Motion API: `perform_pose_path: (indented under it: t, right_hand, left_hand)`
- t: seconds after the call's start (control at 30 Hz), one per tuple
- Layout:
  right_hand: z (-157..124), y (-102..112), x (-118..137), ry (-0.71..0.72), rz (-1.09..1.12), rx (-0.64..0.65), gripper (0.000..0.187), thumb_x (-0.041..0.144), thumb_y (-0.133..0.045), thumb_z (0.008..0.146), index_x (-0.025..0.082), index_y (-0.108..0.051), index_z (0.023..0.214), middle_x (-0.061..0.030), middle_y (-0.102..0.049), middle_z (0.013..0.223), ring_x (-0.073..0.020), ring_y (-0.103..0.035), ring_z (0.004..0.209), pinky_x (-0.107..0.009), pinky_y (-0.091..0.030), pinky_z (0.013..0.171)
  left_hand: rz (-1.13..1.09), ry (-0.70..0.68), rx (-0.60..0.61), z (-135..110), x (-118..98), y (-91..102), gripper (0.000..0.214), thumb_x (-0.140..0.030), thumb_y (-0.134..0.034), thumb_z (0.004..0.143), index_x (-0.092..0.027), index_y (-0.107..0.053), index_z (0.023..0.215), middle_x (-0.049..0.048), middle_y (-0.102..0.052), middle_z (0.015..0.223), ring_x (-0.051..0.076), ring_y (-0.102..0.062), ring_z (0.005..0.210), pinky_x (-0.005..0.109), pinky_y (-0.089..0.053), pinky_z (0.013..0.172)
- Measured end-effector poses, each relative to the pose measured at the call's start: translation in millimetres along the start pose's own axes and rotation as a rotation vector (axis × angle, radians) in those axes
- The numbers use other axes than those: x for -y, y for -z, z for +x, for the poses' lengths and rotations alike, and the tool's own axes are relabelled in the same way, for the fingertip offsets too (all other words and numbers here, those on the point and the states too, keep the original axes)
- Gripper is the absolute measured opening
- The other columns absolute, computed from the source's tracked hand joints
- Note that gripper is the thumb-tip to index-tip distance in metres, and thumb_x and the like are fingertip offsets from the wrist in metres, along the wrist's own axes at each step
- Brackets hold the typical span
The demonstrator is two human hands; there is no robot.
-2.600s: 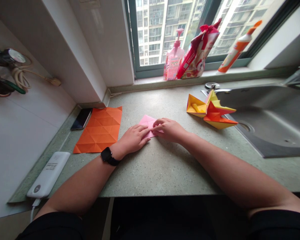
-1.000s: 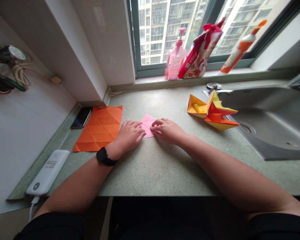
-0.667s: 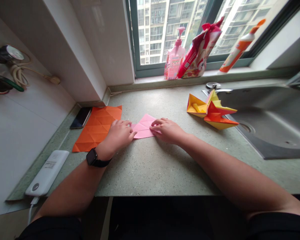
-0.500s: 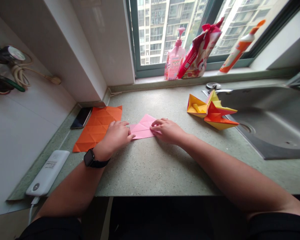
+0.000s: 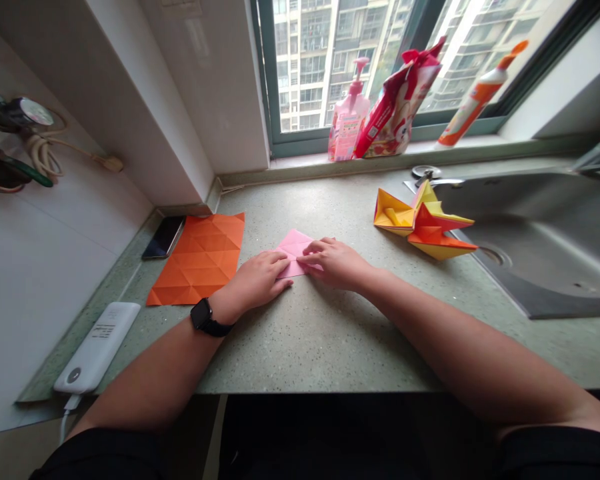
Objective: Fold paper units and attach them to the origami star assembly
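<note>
Folded pink paper sheet (image 5: 293, 242): likely light, easily creased; hold by edges. Left hand (image 5: 257, 278) lies flat on left side; right hand (image 5: 337, 262) curled on right, grip unclear.

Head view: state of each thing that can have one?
Pink paper piece: creased
Left hand: touching it
Right hand: touching it
Orange paper sheet: unfolded, creased
Yellow, orange origami paper: folded
White plastic power bank: cable connected
Black rectangular phone: screen dark
Black wristwatch: screen dark
Pink pump bottle: upright
Red, white bag: top gathered
</note>
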State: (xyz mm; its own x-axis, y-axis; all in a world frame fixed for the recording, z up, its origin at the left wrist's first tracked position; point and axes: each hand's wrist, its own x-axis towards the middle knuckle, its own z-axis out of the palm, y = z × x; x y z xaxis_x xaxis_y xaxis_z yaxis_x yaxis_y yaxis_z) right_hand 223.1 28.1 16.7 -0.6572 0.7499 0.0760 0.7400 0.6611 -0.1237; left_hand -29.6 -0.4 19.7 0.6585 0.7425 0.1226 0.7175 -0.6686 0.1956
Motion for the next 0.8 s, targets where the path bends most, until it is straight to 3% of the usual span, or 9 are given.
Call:
perform_pose_path:
  t: [0.23,0.43,0.67,0.8]
  right_hand:
    - [-0.3,5.8,-1.8,-0.005,0.075,0.023,0.029,0.037,-0.060,0.110,0.032,-0.088,0.118,-0.0082,-0.079,0.135,-0.0283,-0.071,0.118,-0.043,-0.052,0.103]
    - [-1.9,3.3,-1.5,-0.021,0.076,-0.029,0.032,0.037,-0.066,0.106,0.031,-0.082,0.133,-0.0089,-0.079,0.136,-0.0295,-0.071,0.118,-0.044,-0.053,0.105]
    - [-0.9,7.2,3.9,-0.053,0.009,0.041,0.034,0.031,-0.055,0.110,0.028,-0.089,0.114,-0.0089,-0.078,0.138,-0.0297,-0.071,0.119,-0.044,-0.054,0.105]
    - [-5.5,21.1,6.5,-0.163,-0.010,0.087,0.036,0.030,-0.054,0.109,0.029,-0.090,0.107,-0.0069,-0.079,0.137,-0.0294,-0.071,0.117,-0.040,-0.057,0.096]
  left_hand:
    - [-0.001,0.023,0.001,0.4,2.6,0.7,0.026,-0.032,-0.066,0.105,-0.022,-0.074,0.128,0.0128,-0.071,0.143,0.032,-0.065,0.134,0.049,-0.055,0.114]
    - [0.026,0.014,0.003,2.6,0.7,-2.5,0.039,-0.044,-0.061,0.110,-0.025,-0.069,0.142,0.0122,-0.068,0.143,0.032,-0.062,0.131,0.051,-0.051,0.114]
    - [0.110,0.081,0.011,8.7,-10.2,-7.2,0.041,-0.051,-0.054,0.112,-0.028,-0.070,0.142,0.0117,-0.067,0.133,0.033,-0.059,0.124,0.052,-0.046,0.114]
    - [0.140,0.096,0.018,10.0,-14.1,-7.3,0.043,-0.054,-0.053,0.112,-0.028,-0.070,0.141,0.0123,-0.066,0.132,0.034,-0.057,0.122,0.053,-0.044,0.113]
